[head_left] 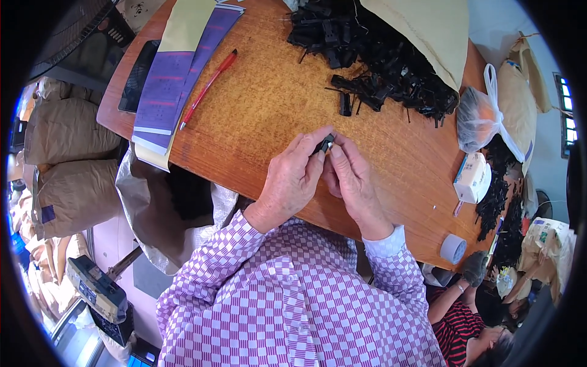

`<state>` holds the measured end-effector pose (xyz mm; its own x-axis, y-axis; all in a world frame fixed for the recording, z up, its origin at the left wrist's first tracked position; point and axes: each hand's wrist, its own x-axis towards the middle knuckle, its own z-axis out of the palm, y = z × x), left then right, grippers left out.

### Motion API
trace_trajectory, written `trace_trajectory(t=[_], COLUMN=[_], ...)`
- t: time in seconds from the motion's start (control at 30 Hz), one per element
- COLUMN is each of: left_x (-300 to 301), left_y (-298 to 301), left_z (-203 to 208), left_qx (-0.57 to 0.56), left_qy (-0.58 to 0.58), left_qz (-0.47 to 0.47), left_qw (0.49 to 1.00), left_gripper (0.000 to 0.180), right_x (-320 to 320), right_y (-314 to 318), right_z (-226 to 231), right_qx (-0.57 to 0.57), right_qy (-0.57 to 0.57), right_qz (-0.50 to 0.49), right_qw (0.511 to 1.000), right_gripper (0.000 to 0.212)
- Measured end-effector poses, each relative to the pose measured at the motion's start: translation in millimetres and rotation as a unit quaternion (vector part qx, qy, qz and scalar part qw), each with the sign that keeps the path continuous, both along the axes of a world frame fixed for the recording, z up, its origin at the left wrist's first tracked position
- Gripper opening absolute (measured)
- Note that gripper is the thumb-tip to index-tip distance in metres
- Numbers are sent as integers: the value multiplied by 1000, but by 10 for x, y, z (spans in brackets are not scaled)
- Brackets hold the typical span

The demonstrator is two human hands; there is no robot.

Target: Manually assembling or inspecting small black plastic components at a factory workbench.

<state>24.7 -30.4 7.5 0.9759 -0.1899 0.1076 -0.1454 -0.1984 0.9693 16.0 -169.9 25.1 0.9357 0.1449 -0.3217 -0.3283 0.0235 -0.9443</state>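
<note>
Both hands meet over the near middle of the wooden table (257,92). My left hand (290,180) is closed, pinching a small black plastic part (324,145) between thumb and fingers. From the other side, my right hand (353,183) is closed on the same part, its thumb close to my left thumb. A tiny pale spot shows on the part near the right thumb; what it is I cannot make out. Beyond the hands lies a heap of black plastic parts (391,73), spilling from a paper sack (428,30). One loose black piece (345,104) rests at the heap's near edge.
On the left lie purple printed sheets (165,79), a red pen (209,88) and a dark phone (139,76). A white box (472,177), a tape roll (453,249) and a tied plastic bag (478,119) line the right. An open woven sack (140,196) hangs below; another person (455,318) sits lower right.
</note>
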Motion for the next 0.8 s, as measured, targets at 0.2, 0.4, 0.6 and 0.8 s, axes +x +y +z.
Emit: trace_trajectory(t=[0.2,0.4,0.6,0.8], left_x=[30,6,1,-192], left_y=[-4,-127,-163,-362], left_z=[-15,-18,-187,-203], left_qx=[14,-9,65,-23], left_qy=[-13,-49,-62,-17], left_qz=[11,12,-33,-112], left_qw=[1000,999,995,993], left_gripper=[37,33,35,36], right_x=[25,-97,-59,-448], right_y=[63,72,-50,-390], right_z=[-42,-205,-456,-365], right_qx=[6,-1,27,-118], right_qy=[3,-49,-23,-210], right_qz=[-16,-94,-97,-93], right_qw=[1000,994,995,966], right_gripper=[37,35,29,25])
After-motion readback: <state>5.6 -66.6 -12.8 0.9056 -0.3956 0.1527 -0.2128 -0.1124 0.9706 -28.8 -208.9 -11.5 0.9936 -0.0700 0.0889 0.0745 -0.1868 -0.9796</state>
